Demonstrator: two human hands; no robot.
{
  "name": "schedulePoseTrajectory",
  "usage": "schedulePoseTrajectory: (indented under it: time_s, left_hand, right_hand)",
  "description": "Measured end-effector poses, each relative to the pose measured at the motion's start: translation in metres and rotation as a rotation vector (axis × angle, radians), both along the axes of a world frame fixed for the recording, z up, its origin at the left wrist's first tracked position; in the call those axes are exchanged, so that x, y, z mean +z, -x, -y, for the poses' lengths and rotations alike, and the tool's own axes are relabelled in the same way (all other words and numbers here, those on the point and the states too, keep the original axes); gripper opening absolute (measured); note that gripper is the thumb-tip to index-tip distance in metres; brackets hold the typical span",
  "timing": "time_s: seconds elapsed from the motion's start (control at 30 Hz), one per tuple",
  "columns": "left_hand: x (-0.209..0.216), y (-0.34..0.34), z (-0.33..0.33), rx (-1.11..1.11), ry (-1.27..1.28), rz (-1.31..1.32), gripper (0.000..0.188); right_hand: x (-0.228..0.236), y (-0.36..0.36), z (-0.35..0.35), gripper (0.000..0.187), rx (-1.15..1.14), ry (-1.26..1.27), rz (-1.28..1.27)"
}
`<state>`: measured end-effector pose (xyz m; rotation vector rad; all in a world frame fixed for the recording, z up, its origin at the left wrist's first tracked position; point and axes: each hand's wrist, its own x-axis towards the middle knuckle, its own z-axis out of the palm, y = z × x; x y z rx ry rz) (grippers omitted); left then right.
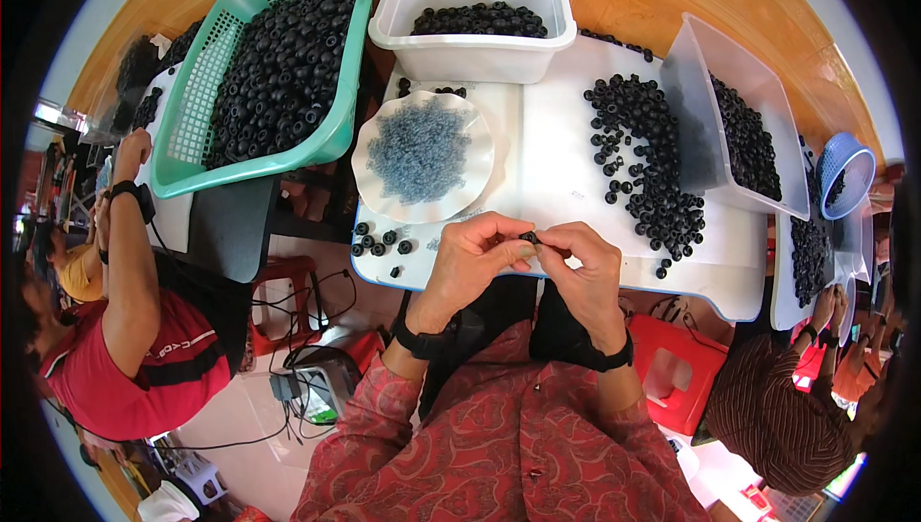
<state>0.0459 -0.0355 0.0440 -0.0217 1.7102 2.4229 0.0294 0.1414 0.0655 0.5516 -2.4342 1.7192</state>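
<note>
Over the table's near edge, my left hand (475, 258) and my right hand (585, 268) meet fingertip to fingertip. Both pinch one small black round part (529, 237), which the fingers mostly cover. Just beyond my left hand sits a white wavy-rimmed plate (482, 169) heaped with tiny bluish translucent pieces (417, 148). A few black knob-like parts (378, 249) lie to the left of that hand. On the right side of the table spreads a large loose pile of similar black parts (662, 167).
A green basket (336, 138) full of black parts stands at the left. White tub (470, 59) at the back and a translucent bin (705, 129) at the right hold more. Co-workers sit on both sides, one in a red shirt (144, 349). Cables (297, 397) trail by a red stool.
</note>
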Motion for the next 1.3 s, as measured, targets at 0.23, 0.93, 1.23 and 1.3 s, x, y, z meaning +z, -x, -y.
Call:
schedulePoseTrajectory:
  time_s: [0.23,0.93,1.23,1.3]
  left_hand:
    - [-0.006,0.017,-0.001,0.015,0.217,-0.034,0.015]
    - [-0.011,0.033,-0.006,0.035,0.850,-0.518,0.016]
    - [-0.009,0.029,-0.017,0.033,0.968,-0.579,0.012]
    - [-0.010,0.028,-0.017,0.029,0.981,-0.588,0.008]
  right_hand:
    - [-0.029,0.012,0.002,0.017,-0.061,-0.062,-0.064]
    - [-0.044,0.026,0.004,0.016,-0.105,-0.162,-0.113]
    - [-0.032,0.021,0.004,0.015,-0.156,-0.158,-0.119]
    - [-0.027,0.016,0.009,0.015,-0.225,-0.089,-0.128]
